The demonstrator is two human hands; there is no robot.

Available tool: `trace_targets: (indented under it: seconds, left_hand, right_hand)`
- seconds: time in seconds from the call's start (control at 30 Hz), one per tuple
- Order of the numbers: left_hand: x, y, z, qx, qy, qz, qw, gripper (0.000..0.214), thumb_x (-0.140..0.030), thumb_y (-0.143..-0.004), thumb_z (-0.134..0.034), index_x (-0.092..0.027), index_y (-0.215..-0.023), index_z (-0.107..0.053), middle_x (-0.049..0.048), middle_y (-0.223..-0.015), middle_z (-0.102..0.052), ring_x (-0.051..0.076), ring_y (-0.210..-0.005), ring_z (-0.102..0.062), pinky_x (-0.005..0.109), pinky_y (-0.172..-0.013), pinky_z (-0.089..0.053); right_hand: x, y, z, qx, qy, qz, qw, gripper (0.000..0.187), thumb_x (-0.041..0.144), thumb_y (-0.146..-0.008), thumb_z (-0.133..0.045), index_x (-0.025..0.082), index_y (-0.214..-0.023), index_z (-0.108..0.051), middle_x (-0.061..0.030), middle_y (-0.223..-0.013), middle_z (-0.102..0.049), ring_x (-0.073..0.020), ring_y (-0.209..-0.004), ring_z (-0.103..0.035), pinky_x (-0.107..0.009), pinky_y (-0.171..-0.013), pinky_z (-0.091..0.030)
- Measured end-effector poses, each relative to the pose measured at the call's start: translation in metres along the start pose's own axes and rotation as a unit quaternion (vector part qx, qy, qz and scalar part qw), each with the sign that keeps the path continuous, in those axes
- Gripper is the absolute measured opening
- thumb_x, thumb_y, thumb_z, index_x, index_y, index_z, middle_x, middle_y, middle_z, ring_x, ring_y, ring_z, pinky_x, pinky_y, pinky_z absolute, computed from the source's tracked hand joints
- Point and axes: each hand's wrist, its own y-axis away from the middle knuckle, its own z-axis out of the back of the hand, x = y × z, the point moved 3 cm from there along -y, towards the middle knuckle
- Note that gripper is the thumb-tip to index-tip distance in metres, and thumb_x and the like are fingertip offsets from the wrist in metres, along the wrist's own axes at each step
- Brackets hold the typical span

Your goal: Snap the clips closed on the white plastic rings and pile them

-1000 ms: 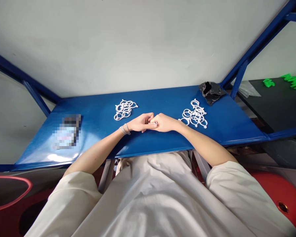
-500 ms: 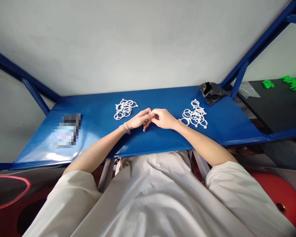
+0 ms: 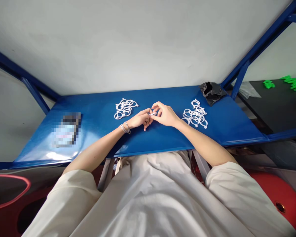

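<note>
A small white plastic piece [image 3: 153, 114] sits between my hands, its left end pinched in the fingertips of my left hand [image 3: 139, 119]. My right hand [image 3: 164, 114] is just to the right, with its fingers apart and their tips beside the piece's right end. A heap of white plastic rings with small tabs [image 3: 124, 109] lies beyond my left hand. A second, similar heap [image 3: 194, 115] lies close to the fingers' right, past my right hand. Neither hand touches a heap.
The hands rest on a blue metal table [image 3: 96, 105] against a pale wall. A crumpled black bag [image 3: 210, 92] sits at its back right, and a pixelated flat object [image 3: 65, 130] lies at left. Green pieces [image 3: 293, 83] lie on a black surface [image 3: 273, 108] to the right.
My hands have drawn apart, and my right hand has moved up and right with its fingers spreading. The small white piece now shows between them. The ring heaps have not moved.
</note>
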Motion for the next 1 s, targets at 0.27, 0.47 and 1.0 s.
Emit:
trace_targets:
  seconds: [0.27, 0.47, 1.0]
  left_hand:
    - [0.005, 0.001, 0.0, -0.002, -0.049, -0.039, 0.998, 0.034, -0.041, -0.092, -0.075, -0.019, -0.096, -0.05, 0.0005, -0.076, -0.068, 0.012, -0.043, -0.063, 0.022, -0.041, -0.051]
    - [0.01, 0.001, 0.001, -0.07, -0.081, -0.06, 0.992, 0.039, -0.045, -0.09, -0.082, -0.018, -0.089, -0.053, -0.0012, -0.054, -0.062, 0.013, -0.037, -0.059, 0.019, -0.038, -0.046]
    - [0.006, 0.001, 0.003, -0.15, -0.143, -0.083, 0.975, 0.059, -0.071, -0.088, -0.074, -0.015, -0.104, -0.063, -0.0024, -0.058, -0.063, 0.009, -0.038, -0.054, 0.018, -0.038, -0.043]
  right_hand:
    - [-0.008, -0.003, 0.003, 0.003, 0.051, 0.02, 0.999, 0.032, 0.033, -0.083, -0.08, 0.018, -0.108, -0.066, -0.0105, -0.117, -0.068, -0.0183, -0.079, -0.067, -0.034, -0.08, -0.052]
    - [-0.013, -0.004, -0.002, 0.057, 0.033, 0.024, 0.998, 0.047, 0.035, -0.088, -0.08, 0.017, -0.129, -0.066, -0.0145, -0.128, -0.072, -0.0246, -0.1, -0.071, -0.036, -0.085, -0.054]
    - [-0.015, -0.006, 0.007, 0.082, 0.079, -0.083, 0.99, 0.063, 0.066, -0.108, -0.045, 0.022, -0.153, -0.052, -0.0008, -0.081, -0.067, -0.0186, -0.069, -0.062, -0.028, -0.067, -0.04]
